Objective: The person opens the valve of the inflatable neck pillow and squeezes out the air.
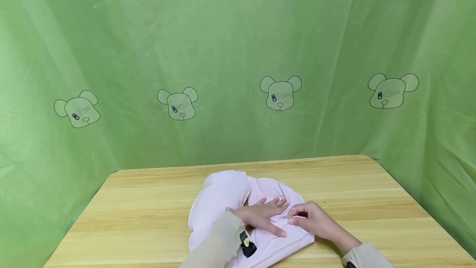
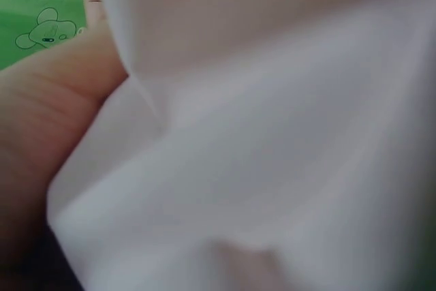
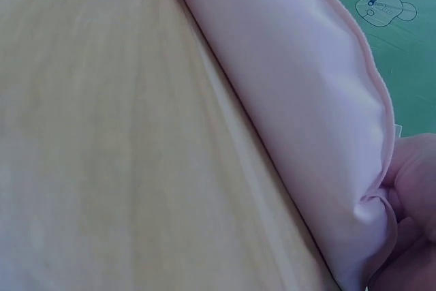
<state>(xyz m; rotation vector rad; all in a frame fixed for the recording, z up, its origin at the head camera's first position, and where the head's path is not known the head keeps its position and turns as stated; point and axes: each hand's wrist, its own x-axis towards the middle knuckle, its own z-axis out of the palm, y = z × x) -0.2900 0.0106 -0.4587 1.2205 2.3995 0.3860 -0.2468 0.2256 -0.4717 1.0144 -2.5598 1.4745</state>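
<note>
Pillow (image 1: pixel 219 202) lies between the left and right edges of the desk (image 1: pixel 148 214). Left hand (image 1: pixel 260 215) spread flat upon it; right hand (image 1: pixel 314 220) pinches its cloth. Step judged: adjusting the cloth; next move likely calls for steady pressure

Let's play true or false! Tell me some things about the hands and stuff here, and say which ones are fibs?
1. The left hand lies with spread fingers on a pale pink, curved fabric cushion. True.
2. The right hand hangs far away from the cushion. False: the right hand pinches the cushion.
3. The cushion lies on a light brown wooden table. True.
4. The green fabric curtain is decorated with cars. False: the curtain shows outlined bear heads.
</note>
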